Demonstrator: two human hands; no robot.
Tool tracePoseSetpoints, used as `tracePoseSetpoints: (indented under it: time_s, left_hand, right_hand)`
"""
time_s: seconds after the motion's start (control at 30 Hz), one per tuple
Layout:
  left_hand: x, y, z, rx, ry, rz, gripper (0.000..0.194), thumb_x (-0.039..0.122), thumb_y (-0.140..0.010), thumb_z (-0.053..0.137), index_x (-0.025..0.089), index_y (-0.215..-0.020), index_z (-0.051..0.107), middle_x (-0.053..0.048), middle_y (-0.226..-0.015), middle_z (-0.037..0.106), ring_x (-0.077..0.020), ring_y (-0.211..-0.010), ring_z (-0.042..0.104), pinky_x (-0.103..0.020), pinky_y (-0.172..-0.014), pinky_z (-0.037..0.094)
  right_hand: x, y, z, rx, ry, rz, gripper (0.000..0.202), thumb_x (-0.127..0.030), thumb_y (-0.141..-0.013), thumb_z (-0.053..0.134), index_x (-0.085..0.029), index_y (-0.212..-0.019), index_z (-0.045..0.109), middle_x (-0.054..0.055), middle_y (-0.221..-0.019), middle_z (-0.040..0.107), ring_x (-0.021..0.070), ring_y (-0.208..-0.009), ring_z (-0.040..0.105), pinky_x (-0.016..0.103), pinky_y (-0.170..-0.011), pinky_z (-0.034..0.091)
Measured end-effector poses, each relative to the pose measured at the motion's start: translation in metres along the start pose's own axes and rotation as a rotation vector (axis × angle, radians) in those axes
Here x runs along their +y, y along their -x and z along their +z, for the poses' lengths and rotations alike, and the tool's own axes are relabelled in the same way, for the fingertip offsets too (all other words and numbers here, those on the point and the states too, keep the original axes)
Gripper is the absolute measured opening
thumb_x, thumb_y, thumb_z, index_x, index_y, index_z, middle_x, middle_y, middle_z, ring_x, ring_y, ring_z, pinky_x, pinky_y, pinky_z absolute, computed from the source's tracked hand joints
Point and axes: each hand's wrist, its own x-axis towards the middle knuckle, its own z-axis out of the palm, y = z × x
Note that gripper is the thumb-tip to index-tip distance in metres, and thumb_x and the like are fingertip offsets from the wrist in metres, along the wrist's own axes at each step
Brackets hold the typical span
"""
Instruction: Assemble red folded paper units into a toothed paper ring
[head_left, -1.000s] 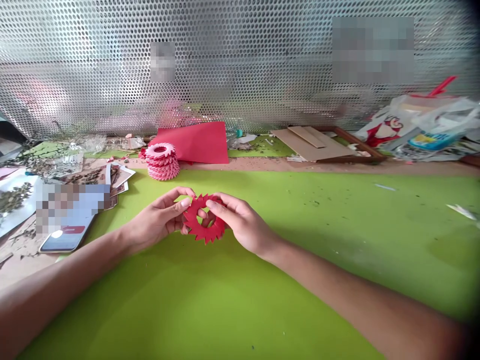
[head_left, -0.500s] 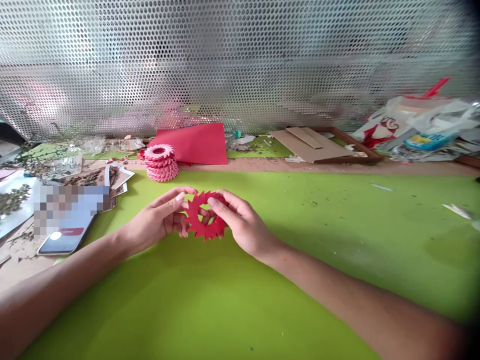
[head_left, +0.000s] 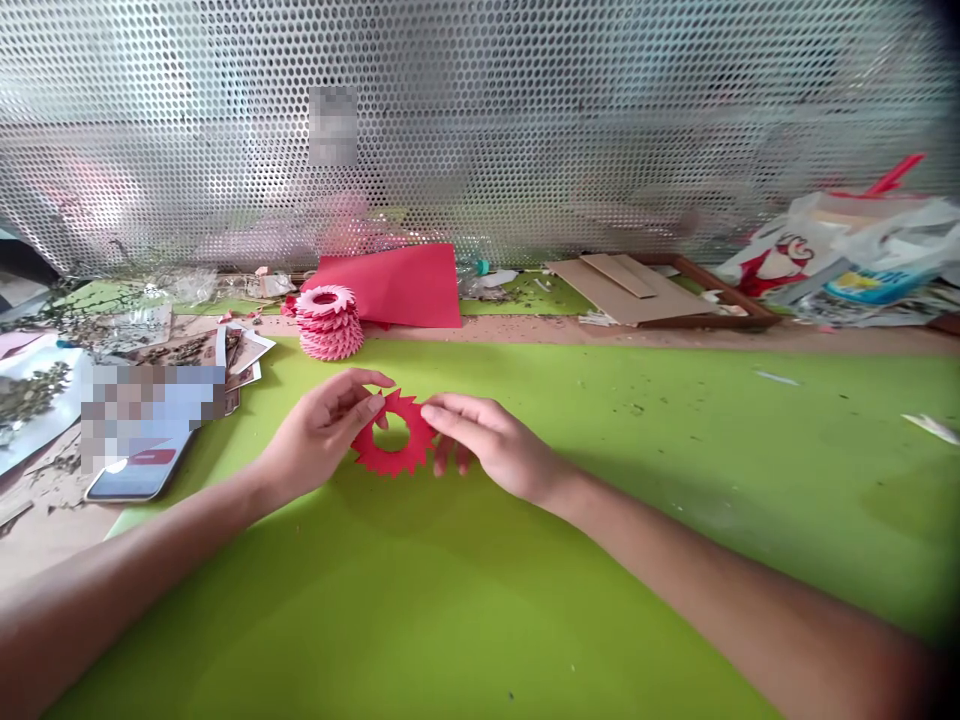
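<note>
A: what're the hands up to?
B: left hand [head_left: 315, 435] pinches the red toothed ring [head_left: 391, 463] upper left, right hand [head_left: 506, 447] pinches its right edge, lower fingers loose.
A: ring's where?
B: over the green worktop [head_left: 450, 600], nearer than the pink stack [head_left: 331, 338].

Two bare hands [head_left: 502, 450], narrow bare wrists [head_left: 561, 487], slim bare forearms [head_left: 176, 540]

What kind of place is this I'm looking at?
Probably a craft workspace, though whether at home or in a shop I can't tell. Signs of it: a red toothed ring in hand, a stack of similar pink rings, and a red sheet behind the stack.
</note>
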Motion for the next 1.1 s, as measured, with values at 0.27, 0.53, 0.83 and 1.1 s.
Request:
tracePoseSetpoints:
  time_s: [0.27, 0.53, 0.83, 1.1]
  left_hand:
    - [0.010, 0.001, -0.007, -0.164, -0.160, -0.210, 0.037, 0.054, -0.091, 0.053, 0.018, -0.092, 0.061, 0.001, -0.072, 0.062, -0.0114, -0.060, 0.052, -0.021, -0.054, 0.038]
    - [0.012, 0.004, -0.008, -0.256, -0.371, -0.129, 0.039, 0.053, -0.091, 0.052, 0.017, -0.081, 0.063, 0.002, -0.068, 0.059, -0.0109, -0.059, 0.048, -0.022, -0.054, 0.035]
    - [0.003, 0.001, 0.001, -0.168, -0.302, -0.141, 0.037, 0.051, -0.088, 0.054, 0.015, -0.083, 0.065, 0.001, -0.069, 0.060, -0.0117, -0.060, 0.048, -0.022, -0.054, 0.035]
    - [0.003, -0.004, 0.000, -0.159, -0.280, -0.075, 0.035, 0.047, -0.089, 0.055, 0.015, -0.087, 0.069, -0.002, -0.079, 0.068, -0.0141, -0.069, 0.056, -0.021, -0.060, 0.041]
  right_hand:
    - [-0.001, 0.000, -0.003, 0.077, 0.204, -0.156, 0.036, -0.046, -0.095, 0.051, -0.018, -0.072, 0.056, -0.003, -0.064, 0.051, 0.0126, -0.058, 0.052, 0.027, -0.059, 0.040]
    - [0.002, 0.000, -0.006, 0.078, 0.337, -0.170, 0.040, -0.048, -0.098, 0.045, -0.018, -0.073, 0.055, -0.005, -0.061, 0.039, 0.0114, -0.055, 0.038, 0.027, -0.055, 0.030]
    - [0.005, -0.002, 0.000, 0.013, 0.331, -0.174, 0.040, -0.047, -0.097, 0.047, -0.018, -0.072, 0.057, -0.004, -0.060, 0.039, 0.0116, -0.055, 0.038, 0.026, -0.054, 0.030]
    - [0.012, -0.006, 0.001, 0.001, 0.423, -0.191, 0.034, -0.041, -0.096, 0.048, -0.017, -0.073, 0.057, -0.003, -0.061, 0.045, 0.0116, -0.056, 0.041, 0.025, -0.053, 0.030]
